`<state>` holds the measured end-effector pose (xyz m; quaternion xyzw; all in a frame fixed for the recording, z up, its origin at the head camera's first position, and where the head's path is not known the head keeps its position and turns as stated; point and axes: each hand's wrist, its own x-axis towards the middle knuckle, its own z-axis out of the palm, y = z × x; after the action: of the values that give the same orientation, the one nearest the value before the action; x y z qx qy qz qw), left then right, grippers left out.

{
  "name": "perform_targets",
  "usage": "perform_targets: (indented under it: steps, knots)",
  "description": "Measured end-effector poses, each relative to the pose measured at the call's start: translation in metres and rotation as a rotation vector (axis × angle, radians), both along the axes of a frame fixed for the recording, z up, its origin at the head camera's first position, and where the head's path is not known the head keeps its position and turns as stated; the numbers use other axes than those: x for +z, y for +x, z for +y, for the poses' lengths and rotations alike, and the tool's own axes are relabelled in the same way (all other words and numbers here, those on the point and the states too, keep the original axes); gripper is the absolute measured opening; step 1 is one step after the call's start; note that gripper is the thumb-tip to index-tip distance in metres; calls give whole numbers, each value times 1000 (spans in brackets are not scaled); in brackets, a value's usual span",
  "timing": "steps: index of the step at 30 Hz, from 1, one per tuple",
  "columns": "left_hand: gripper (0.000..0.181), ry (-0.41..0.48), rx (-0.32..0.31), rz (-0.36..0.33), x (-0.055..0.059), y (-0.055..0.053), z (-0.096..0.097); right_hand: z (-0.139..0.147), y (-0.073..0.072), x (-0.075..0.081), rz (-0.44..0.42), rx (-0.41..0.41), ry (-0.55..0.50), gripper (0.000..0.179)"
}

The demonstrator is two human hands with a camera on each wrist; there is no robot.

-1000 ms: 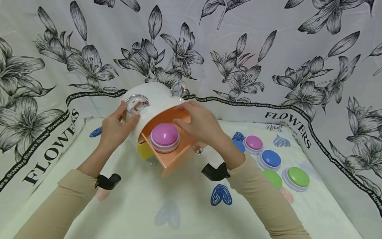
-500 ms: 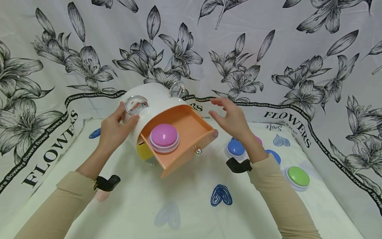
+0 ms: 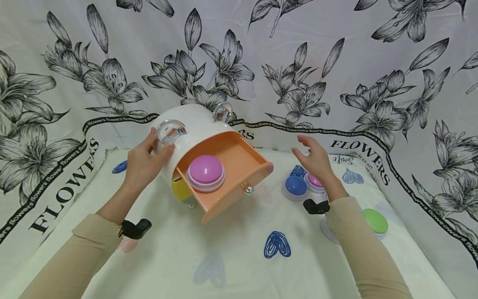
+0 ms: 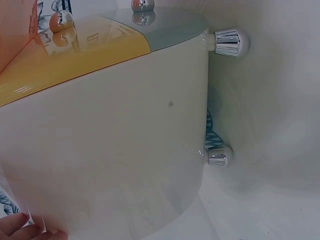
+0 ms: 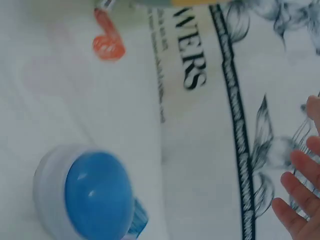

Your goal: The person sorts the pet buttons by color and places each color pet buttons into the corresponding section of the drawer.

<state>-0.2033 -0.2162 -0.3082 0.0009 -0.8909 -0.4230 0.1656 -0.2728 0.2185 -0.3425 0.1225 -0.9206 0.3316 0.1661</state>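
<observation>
A white rounded drawer box (image 3: 194, 118) with clear ring-shaped ears stands left of centre. Its orange top drawer (image 3: 242, 160) is pulled out, and a pink-domed push button (image 3: 205, 169) sits inside. My left hand (image 3: 145, 160) grips the box's left side by the clear ear, thumb on the front. In the left wrist view, its fingertips (image 4: 30, 230) touch the white wall. Well right of the drawer, my right hand (image 3: 315, 160) is in the air with its fingers loosely bent, holding nothing. Nearest to it are a blue push button (image 3: 296, 185) and a second pink one (image 3: 314, 181).
A green push button (image 3: 375, 221) lies farther right, with others partly hidden under the right forearm. Below the orange drawer shows a yellow drawer (image 3: 181, 190). Silver feet (image 4: 230, 42) support the box on the heart-print cloth (image 3: 239, 265). A flower-print curtain (image 3: 284, 83) hangs behind.
My right hand has moved from the drawer's far edge out to the right, over the push buttons. The left hand, the box and the pink button in the drawer have stayed in place.
</observation>
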Motion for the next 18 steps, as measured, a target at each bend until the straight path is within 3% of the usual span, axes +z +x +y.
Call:
perform_targets:
  steps: [10,18]
  knots:
    - [78,5,5,-8,1,0,1,38,1,-26,-182,-127,24,66]
    - [77,3,8,-8,0,0,0,61,3,-50,-325,-185,104,81]
